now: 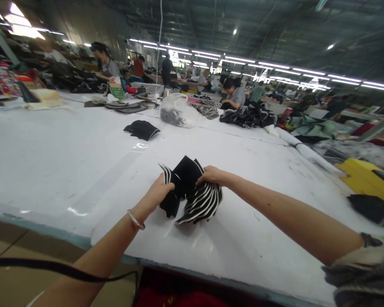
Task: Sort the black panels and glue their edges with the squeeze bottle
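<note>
Both hands grip a fanned stack of black fabric pieces (187,172) with white edges, just above or on the white table (115,170). My left hand (160,189), with a bracelet at its wrist, is closed on the stack's left part, thumb on top. On the other side my right hand (210,175) pinches the upper right part, where the white edges spread out in a striped fan. The fingers underneath are hidden. Farther back on the table lies a smaller stack of black fabric pieces (142,129), apart from both hands.
A clear plastic bag (175,111) with dark contents stands at the table's back, beside a heap of black pieces (248,116). At right are a white roll (316,157) and a yellow object (368,179). A co-worker (235,97) sits beyond the table. A black cord (57,269) crosses the lower left.
</note>
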Available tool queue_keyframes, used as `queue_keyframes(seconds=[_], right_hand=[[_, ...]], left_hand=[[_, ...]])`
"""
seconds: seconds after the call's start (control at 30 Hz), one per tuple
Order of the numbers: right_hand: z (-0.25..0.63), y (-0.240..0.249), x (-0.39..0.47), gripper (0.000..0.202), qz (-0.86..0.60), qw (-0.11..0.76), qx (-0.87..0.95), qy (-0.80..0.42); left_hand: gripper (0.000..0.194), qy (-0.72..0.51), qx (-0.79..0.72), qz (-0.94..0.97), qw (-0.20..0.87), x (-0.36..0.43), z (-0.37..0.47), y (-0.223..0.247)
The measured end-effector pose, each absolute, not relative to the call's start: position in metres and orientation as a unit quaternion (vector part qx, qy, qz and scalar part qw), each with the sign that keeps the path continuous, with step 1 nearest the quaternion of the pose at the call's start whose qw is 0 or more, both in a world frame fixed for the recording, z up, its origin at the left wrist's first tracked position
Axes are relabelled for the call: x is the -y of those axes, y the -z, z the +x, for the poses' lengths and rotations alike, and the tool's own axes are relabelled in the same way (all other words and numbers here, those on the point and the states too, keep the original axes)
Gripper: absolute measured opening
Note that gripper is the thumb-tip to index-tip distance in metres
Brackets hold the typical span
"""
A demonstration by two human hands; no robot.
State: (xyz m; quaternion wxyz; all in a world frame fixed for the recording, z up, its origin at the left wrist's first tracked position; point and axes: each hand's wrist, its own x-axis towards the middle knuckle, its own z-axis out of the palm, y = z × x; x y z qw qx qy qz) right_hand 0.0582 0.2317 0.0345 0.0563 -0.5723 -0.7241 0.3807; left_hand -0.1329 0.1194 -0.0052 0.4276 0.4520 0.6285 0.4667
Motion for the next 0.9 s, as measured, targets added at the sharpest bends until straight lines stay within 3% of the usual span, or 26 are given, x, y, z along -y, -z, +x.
queue_keyframes(seconds=[0.3,0.43,0.5,0.57,0.6,0.7,0.9], right_hand=[[0.099,-0.001,-0.21,0.013,-0.55,0.229,0.604,-0.53],[0.122,0.013,-0.204,0.014,-0.534,0.29,0.539,-0.583],[0.13,0.019,-0.201,0.015,-0.524,0.311,0.516,-0.602],[0.136,0.025,-0.199,0.018,-0.514,0.325,0.497,-0.619],[0.139,0.027,-0.198,0.021,-0.508,0.33,0.489,-0.628],[0.144,0.034,-0.196,0.026,-0.489,0.337,0.466,-0.655],[0.161,0.044,-0.177,0.025,-0.466,0.373,0.413,-0.688]], left_hand=[[0.037,-0.47,-0.639,0.402,0.457,-0.113,-0.139,0.011],[0.077,-0.441,-0.719,0.412,0.345,-0.107,-0.147,0.007],[0.093,-0.434,-0.757,0.453,0.18,-0.087,-0.144,0.006],[0.095,-0.425,-0.726,0.54,0.025,-0.058,-0.131,0.01],[0.097,-0.407,-0.681,0.609,0.003,-0.043,-0.122,0.015],[0.119,-0.308,-0.571,0.756,0.089,-0.019,-0.088,0.035],[0.097,-0.293,-0.53,0.795,0.021,-0.055,-0.051,0.06]])
